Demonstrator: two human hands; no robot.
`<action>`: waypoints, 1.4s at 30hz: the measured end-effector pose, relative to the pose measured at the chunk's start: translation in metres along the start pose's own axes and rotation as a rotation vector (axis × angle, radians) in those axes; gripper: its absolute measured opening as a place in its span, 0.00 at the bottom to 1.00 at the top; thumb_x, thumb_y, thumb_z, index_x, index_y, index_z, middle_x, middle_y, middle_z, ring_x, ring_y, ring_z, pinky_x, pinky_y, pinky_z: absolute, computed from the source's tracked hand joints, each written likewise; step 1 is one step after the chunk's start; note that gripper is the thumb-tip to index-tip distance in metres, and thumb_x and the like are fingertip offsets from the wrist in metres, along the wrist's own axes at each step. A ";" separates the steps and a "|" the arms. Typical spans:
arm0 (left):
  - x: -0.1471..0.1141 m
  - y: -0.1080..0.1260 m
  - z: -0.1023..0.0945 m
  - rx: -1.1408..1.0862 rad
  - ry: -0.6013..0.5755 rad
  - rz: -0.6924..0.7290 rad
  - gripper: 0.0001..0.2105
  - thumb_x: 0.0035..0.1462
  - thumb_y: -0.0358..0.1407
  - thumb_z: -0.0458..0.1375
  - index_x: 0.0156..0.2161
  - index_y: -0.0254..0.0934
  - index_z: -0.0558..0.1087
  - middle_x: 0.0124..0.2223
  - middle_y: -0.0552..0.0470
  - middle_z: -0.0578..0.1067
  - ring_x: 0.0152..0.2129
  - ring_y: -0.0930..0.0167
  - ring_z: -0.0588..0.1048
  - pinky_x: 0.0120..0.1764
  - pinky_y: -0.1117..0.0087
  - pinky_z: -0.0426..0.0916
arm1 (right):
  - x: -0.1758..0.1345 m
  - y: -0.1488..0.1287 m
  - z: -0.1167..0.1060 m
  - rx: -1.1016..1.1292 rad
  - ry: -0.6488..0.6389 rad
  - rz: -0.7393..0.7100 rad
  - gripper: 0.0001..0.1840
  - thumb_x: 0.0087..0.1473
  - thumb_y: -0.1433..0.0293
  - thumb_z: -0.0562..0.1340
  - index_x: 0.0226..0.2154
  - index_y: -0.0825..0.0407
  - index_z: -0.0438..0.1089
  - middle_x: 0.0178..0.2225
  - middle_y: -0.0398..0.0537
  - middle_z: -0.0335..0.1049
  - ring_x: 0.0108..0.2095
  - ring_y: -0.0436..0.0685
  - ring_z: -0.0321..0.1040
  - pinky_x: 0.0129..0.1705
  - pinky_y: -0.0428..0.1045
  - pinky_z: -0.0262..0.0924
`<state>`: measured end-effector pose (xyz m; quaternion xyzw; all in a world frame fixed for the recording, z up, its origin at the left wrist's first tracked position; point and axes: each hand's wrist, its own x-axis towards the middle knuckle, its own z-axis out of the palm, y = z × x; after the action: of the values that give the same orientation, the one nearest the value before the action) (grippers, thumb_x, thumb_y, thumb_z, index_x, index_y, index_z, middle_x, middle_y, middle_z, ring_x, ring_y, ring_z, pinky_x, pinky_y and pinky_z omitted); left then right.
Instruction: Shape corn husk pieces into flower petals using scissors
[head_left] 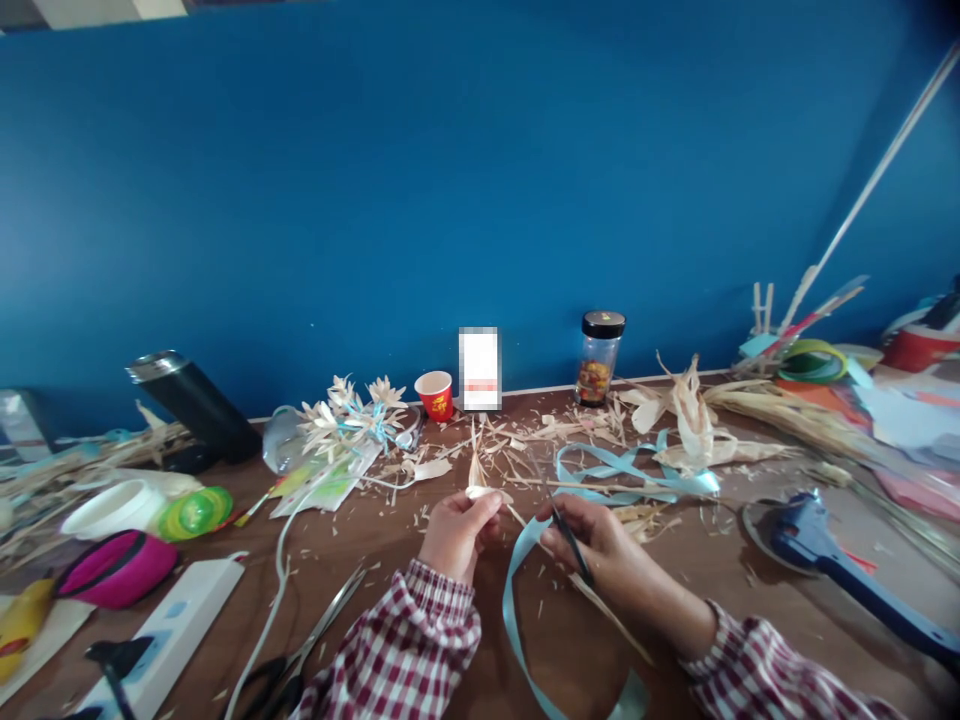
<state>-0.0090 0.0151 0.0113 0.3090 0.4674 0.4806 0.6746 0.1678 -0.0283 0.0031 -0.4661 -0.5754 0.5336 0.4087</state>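
My left hand [461, 535] is closed in a pinch on a pale corn husk piece [477, 470], whose narrow strip points up toward the wall. In my right hand [600, 550] is a pair of black-handled scissors [574, 548], its thin blades angled up and left. A light blue ribbon [512, 590] hangs in a curve at the right fingertips; whether they grip it too is unclear. One thin straw stem [615, 615] runs beneath the right hand. More blue ribbon [592, 465] lies in loops behind, among husk scraps [525, 430].
At left are larger scissors [315, 630], a power strip [172, 630] with a white cable, and husk flowers [360, 415]. A red paper cup [435, 398] and a jar [600, 360] stand by the blue wall [480, 180]. A glue gun [817, 550] lies right.
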 end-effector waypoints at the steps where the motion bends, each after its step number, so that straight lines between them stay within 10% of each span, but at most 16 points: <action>1: -0.001 -0.001 0.002 -0.004 0.001 0.002 0.11 0.33 0.38 0.70 0.22 0.32 0.78 0.18 0.56 0.71 0.15 0.81 0.65 0.19 0.81 0.61 | 0.002 0.002 0.002 0.084 0.033 0.010 0.17 0.48 0.59 0.65 0.36 0.52 0.63 0.22 0.37 0.61 0.21 0.47 0.56 0.22 0.43 0.51; 7: -0.011 -0.019 0.013 -0.025 -0.110 -0.056 0.10 0.35 0.38 0.69 0.24 0.34 0.78 0.21 0.54 0.75 0.18 0.77 0.70 0.24 0.77 0.66 | 0.005 0.001 0.011 0.375 0.141 -0.033 0.27 0.36 0.62 0.72 0.38 0.51 0.63 0.29 0.40 0.65 0.28 0.49 0.64 0.29 0.44 0.59; 21: -0.016 -0.029 0.020 0.014 -0.104 -0.043 0.13 0.35 0.39 0.70 0.27 0.32 0.75 0.23 0.54 0.74 0.19 0.77 0.69 0.24 0.77 0.65 | 0.005 0.002 0.014 0.495 0.160 -0.119 0.20 0.42 0.65 0.69 0.35 0.50 0.61 0.25 0.36 0.60 0.23 0.45 0.57 0.24 0.41 0.53; 32: -0.018 -0.012 0.012 0.716 -0.207 0.596 0.06 0.49 0.33 0.60 0.33 0.37 0.79 0.35 0.46 0.79 0.33 0.65 0.76 0.38 0.69 0.70 | -0.003 -0.003 0.004 -0.297 0.269 -0.271 0.14 0.43 0.79 0.58 0.36 0.50 0.63 0.26 0.39 0.64 0.26 0.49 0.60 0.29 0.44 0.55; 42: -0.024 -0.003 0.011 0.989 -0.287 0.893 0.08 0.53 0.32 0.57 0.31 0.40 0.80 0.30 0.47 0.78 0.30 0.66 0.74 0.34 0.69 0.68 | -0.007 -0.003 0.001 -0.729 0.242 -0.343 0.24 0.33 0.83 0.53 0.36 0.48 0.64 0.29 0.41 0.67 0.29 0.51 0.62 0.32 0.45 0.53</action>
<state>-0.0001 -0.0077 0.0212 0.8049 0.3659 0.3969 0.2463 0.1681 -0.0357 0.0062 -0.5370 -0.7436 0.1608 0.3644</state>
